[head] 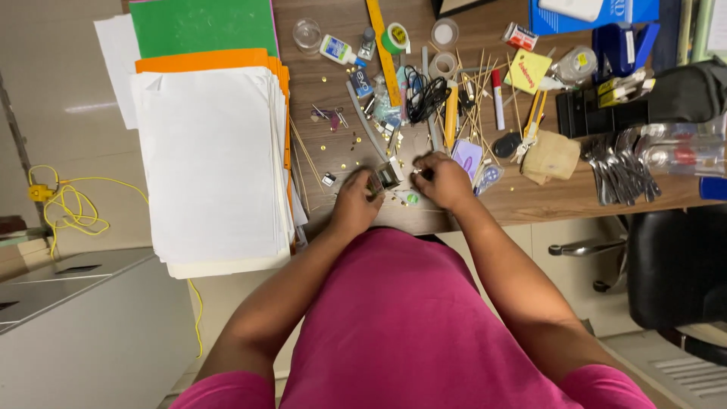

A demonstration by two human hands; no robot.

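While perhaps pinching, both hands (pixel 401 193) curled together.

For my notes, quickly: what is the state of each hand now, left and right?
Left hand: closed on a small metallic box-like object.
Right hand: fingers curled at the desk edge; whether it holds anything cannot be told.

Matt white paper stack (pixel 208 163) on smooth wood-grain desk (pixel 545 201) (glossy metal spoons (pixel 617 163) beside).
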